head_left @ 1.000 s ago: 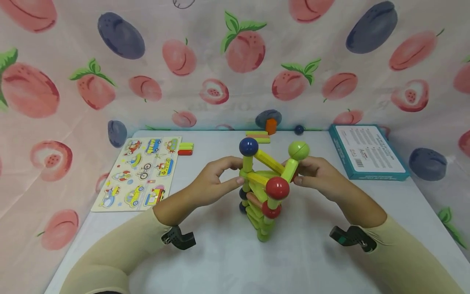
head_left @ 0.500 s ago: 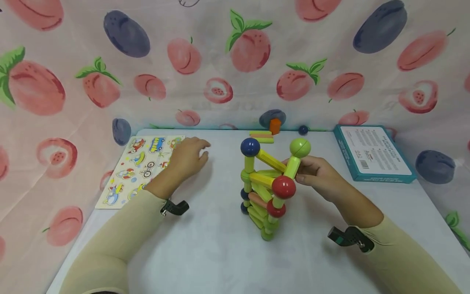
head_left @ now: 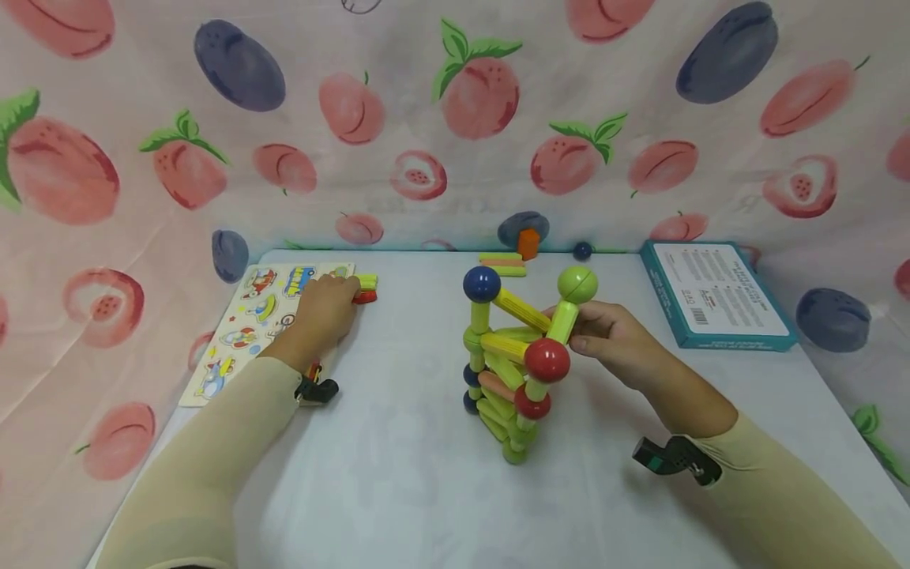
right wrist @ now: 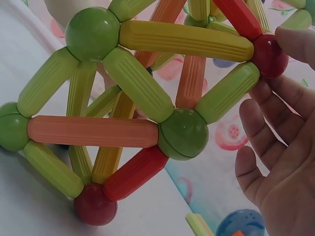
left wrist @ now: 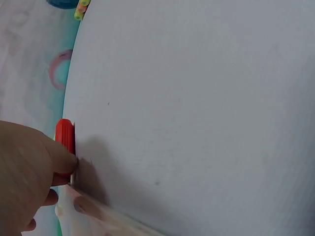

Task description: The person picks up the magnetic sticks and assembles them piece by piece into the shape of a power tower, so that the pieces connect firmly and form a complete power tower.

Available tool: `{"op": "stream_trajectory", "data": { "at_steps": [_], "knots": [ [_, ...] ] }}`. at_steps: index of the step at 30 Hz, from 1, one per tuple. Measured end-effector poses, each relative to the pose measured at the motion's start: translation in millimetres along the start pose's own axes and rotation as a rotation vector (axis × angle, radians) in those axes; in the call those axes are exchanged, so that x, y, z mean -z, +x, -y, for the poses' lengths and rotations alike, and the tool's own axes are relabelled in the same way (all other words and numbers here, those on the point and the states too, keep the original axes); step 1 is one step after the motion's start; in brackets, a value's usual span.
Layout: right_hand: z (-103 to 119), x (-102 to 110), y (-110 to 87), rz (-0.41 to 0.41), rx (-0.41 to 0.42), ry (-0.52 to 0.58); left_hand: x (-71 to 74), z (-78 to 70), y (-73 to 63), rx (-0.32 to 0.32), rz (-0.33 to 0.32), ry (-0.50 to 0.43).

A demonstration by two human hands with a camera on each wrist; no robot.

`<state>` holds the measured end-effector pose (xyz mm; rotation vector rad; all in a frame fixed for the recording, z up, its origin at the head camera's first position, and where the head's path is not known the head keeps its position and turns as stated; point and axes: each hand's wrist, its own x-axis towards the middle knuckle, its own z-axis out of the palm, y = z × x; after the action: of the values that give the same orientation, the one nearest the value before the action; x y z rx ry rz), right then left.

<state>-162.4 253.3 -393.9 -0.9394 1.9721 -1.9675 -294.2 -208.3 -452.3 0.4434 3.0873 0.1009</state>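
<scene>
A tall tower of magnetic building sticks and balls [head_left: 505,348] stands mid-table, with blue, green and red balls at its top. My right hand [head_left: 614,340] is at its right side; in the right wrist view the thumb and fingers pinch a dark red ball [right wrist: 271,56] joined to yellow, green and red sticks. At the far left of the table, my left hand [head_left: 327,308] reaches over the puzzle board. Its thumb and fingers pinch a red stick [left wrist: 65,132], lying beside yellow-green sticks [head_left: 367,280].
The picture puzzle board [head_left: 238,337] lies under the left forearm. Against the back edge are a few loose sticks [head_left: 502,265], an orange block [head_left: 528,244] and a dark blue ball [head_left: 583,250]. A teal box [head_left: 718,294] lies at the back right.
My left hand has left the tower, swung left over the puzzle board and taken hold of the red stick. The right hand keeps its grip on the tower, nearly still.
</scene>
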Motion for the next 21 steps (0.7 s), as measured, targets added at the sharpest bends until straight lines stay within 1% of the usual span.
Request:
{"op": "stream_trajectory", "data": {
  "at_steps": [2, 4, 9, 11, 12, 13, 14, 16, 17, 19, 21],
  "knots": [
    [0, 1, -0.3, 0.007, 0.015, 0.013, -1.2, -3.1, 0.5, 0.004, 0.004, -0.013],
    [-1, 1, -0.8, 0.014, 0.025, 0.023, -3.5, -6.2, 0.6, 0.007, -0.005, -0.040],
    [-1, 1, -2.3, 0.005, 0.011, 0.045, -11.7, -14.1, 1.6, -0.022, -0.096, -0.084],
    [-2, 0, -2.4, -0.004, -0.003, 0.054, -14.2, -17.7, 2.7, -0.031, -0.132, -0.129],
    [-2, -1, -2.3, -0.010, -0.010, 0.056, -14.3, -20.2, 3.6, -0.030, -0.143, -0.173],
    [-2, -1, -2.2, -0.015, -0.016, 0.059, -12.9, -24.1, 4.4, -0.028, -0.141, -0.238],
    [-2, -2, -2.1, -0.018, -0.021, 0.060, -10.7, -28.9, 5.1, -0.020, -0.132, -0.324],
    [-1, -3, -1.6, -0.020, -0.023, 0.063, 1.0, -43.4, 6.2, -0.005, -0.081, -0.545],
    [-1, -3, -1.2, -0.020, -0.023, 0.064, 9.6, -52.5, 6.7, -0.001, -0.044, -0.667],
    [0, -3, -0.7, -0.014, -0.020, 0.071, 33.3, -74.2, 5.6, 0.005, 0.045, -0.884],
    [1, -2, -0.5, -0.005, -0.012, 0.079, 60.8, -97.0, 3.7, -0.016, 0.140, -1.046]
  ]
}}
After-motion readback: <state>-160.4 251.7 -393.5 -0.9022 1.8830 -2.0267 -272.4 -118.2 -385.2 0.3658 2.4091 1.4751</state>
